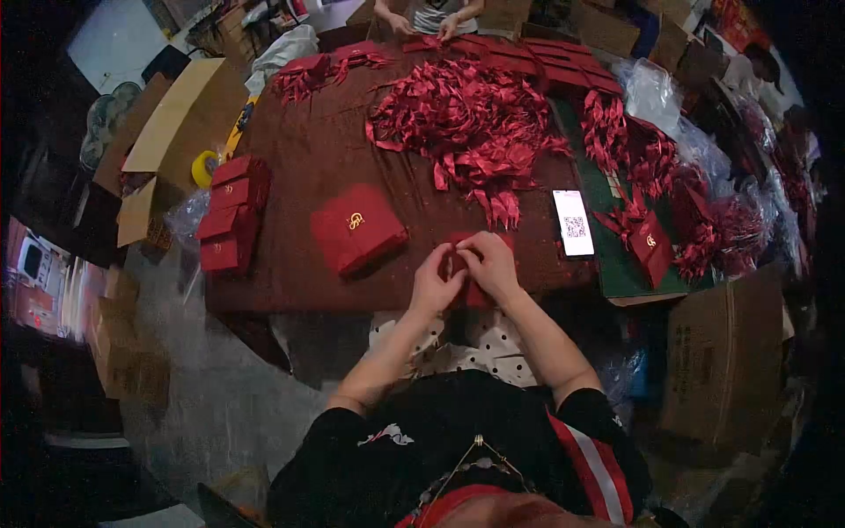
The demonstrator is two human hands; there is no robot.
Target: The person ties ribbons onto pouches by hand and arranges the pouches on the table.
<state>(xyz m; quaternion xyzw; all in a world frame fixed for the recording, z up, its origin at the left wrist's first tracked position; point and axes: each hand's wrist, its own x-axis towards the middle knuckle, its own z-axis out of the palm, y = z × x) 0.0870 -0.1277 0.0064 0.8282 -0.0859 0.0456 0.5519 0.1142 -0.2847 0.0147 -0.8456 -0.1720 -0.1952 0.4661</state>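
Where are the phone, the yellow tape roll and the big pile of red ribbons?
Phone [574, 223]: head view, on its lit screen.
Yellow tape roll [198, 169]: head view, on its left side.
Pile of red ribbons [458, 110]: head view, near its middle.

Looks dim overall, darkening beneath the table [290, 163] and fading to black at the corners. Glares white at the phone screen [575, 227], with softer highlights on the red ribbons [462, 110] and plastic bag [651, 92]. Curves strongly and blurs toward the edges.

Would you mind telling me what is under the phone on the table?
Brown cloth shows left of the phone, a green surface right of it; whatever lies directly beneath is covered.
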